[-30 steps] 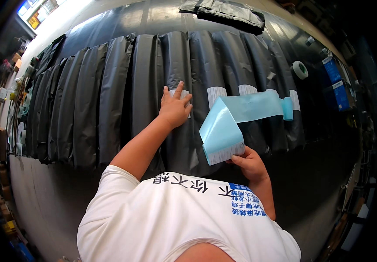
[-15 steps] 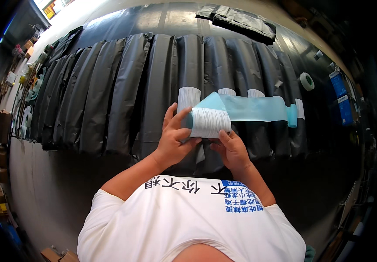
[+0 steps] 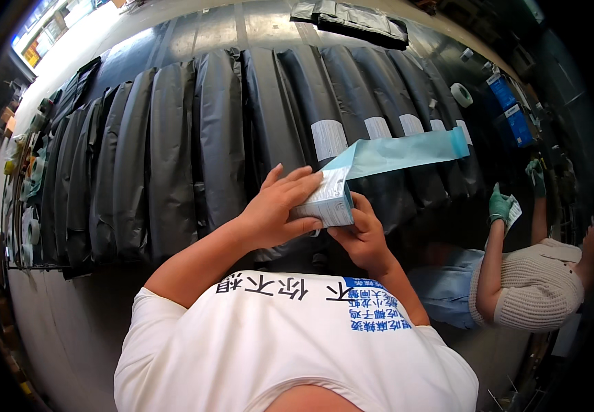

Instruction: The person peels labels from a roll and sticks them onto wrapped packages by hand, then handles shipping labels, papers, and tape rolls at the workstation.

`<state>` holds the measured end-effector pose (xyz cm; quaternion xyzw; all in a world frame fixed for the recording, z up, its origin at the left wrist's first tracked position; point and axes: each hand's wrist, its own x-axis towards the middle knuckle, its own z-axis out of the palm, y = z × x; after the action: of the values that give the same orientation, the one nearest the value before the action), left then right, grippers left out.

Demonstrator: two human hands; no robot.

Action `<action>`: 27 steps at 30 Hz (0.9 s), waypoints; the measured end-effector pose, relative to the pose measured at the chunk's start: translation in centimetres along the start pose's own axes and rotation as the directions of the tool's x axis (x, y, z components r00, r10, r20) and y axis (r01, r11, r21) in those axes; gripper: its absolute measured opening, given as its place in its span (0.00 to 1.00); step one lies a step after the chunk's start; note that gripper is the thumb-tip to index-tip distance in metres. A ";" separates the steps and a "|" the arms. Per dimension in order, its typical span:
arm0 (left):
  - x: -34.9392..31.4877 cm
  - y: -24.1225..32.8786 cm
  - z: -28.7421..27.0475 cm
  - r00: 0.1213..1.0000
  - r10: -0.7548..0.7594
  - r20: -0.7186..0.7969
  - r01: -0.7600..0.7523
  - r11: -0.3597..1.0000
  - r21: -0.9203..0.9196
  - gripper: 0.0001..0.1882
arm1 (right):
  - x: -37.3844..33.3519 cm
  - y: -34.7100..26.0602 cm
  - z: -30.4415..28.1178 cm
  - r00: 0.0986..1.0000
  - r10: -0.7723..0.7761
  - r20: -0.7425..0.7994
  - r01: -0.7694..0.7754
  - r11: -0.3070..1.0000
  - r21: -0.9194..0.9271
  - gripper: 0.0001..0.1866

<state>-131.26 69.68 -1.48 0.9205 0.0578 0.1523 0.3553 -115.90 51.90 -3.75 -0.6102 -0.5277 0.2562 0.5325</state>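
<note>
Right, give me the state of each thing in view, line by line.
Blue label strip: bent, far end curled
Left hand: holding strip
Right hand: holding strip
Black packages: wrapped, side by side
White labels: stuck on five packages
Black sheeting: folded
Co-worker's gloved hand: holding paper

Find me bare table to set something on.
The far strip of the table looks bare, beyond the bags, left of the folded stack. A smaller patch separates stack and tape roll. Nearer is crowded: bags, the label strip over them, left hand and right hand holding it.
</note>
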 end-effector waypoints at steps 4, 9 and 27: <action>-1.4 0.5 0.8 0.991 0.107 -0.076 -0.109 0.993 -0.033 0.30 | -2.1 -1.4 0.5 0.986 0.155 -0.065 -0.151 0.986 0.063 0.17; -0.7 0.4 0.9 0.996 0.065 0.066 -0.062 0.997 -0.044 0.20 | -2.4 -2.4 -0.7 0.944 0.331 -0.006 -0.324 0.926 0.197 0.16; 6.6 -12.7 -2.3 0.892 0.258 -0.370 0.142 0.617 0.774 0.13 | -6.4 1.8 -11.7 0.827 0.497 0.263 -0.561 0.702 0.439 0.17</action>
<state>-125.70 81.96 -6.77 0.9223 0.1674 0.3303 -0.1111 -107.02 41.81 -3.52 -0.5600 -0.2775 0.5628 0.5409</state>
